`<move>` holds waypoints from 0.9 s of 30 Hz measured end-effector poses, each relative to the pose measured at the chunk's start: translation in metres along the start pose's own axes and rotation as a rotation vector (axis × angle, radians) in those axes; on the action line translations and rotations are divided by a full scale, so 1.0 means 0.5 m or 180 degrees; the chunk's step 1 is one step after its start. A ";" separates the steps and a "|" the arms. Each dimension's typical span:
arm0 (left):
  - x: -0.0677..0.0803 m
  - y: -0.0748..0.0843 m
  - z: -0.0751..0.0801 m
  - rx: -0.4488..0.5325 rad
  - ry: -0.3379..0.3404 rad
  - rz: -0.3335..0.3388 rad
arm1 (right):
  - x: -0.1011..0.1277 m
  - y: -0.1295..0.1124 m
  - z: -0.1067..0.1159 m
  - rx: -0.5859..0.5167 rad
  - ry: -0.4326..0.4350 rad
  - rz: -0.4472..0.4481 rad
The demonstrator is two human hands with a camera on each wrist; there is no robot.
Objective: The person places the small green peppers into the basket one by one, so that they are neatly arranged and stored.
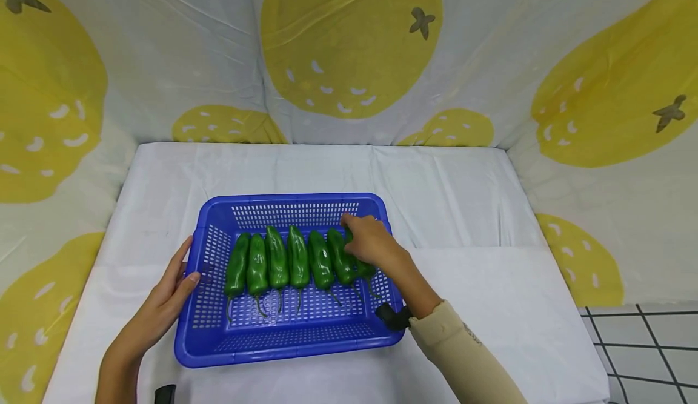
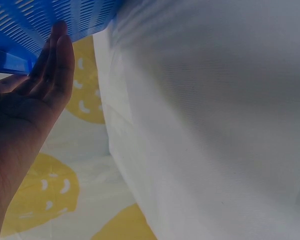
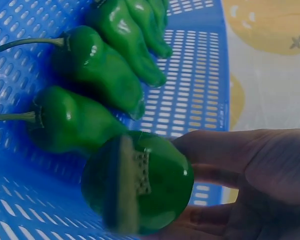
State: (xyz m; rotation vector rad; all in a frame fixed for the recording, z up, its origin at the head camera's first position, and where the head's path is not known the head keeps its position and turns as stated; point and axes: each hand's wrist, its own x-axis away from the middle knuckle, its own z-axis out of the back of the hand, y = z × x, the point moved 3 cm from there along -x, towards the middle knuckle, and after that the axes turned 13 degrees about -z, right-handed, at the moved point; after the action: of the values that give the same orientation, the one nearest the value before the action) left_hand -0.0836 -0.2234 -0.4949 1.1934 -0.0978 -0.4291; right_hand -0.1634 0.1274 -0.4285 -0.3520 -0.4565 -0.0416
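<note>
A blue perforated plastic basket [image 1: 294, 198] stands on a white cloth-covered table. Several green peppers [image 1: 278, 258] lie side by side in it, stems toward me. My right hand [image 1: 355, 234] reaches into the basket's right end and holds the rightmost green pepper [image 1: 365, 269]. In the right wrist view that pepper [image 3: 140, 185] sits against my right hand's fingers [image 3: 225, 150], with two other peppers [image 3: 75, 122] lying beside it on the basket floor [image 3: 195, 90]. My left hand [image 1: 186, 263] rests with straight fingers against the basket's left wall. The left wrist view shows that hand [image 2: 50, 70] flat on the blue wall [image 2: 50, 17].
White cloth [image 1: 480, 210] covers the table on all sides of the basket. A backdrop printed with yellow fruit [image 1: 349, 40] closes the back and both sides. Tiled floor [image 1: 649, 343] shows past the table's right edge. A black wrist mount [image 1: 392, 317] sits at my right wrist.
</note>
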 end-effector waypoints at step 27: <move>0.000 0.009 -0.003 -0.0023 -0.0096 0.0171 | 0.077 0.033 0.047 -0.0102 0.0858 0.0540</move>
State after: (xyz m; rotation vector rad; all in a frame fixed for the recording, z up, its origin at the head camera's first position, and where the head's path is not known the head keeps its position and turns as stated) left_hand -0.0819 -0.2206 -0.4912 1.1748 -0.1539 -0.4000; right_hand -0.1366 0.1526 -0.3973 -0.4092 -0.1586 0.0684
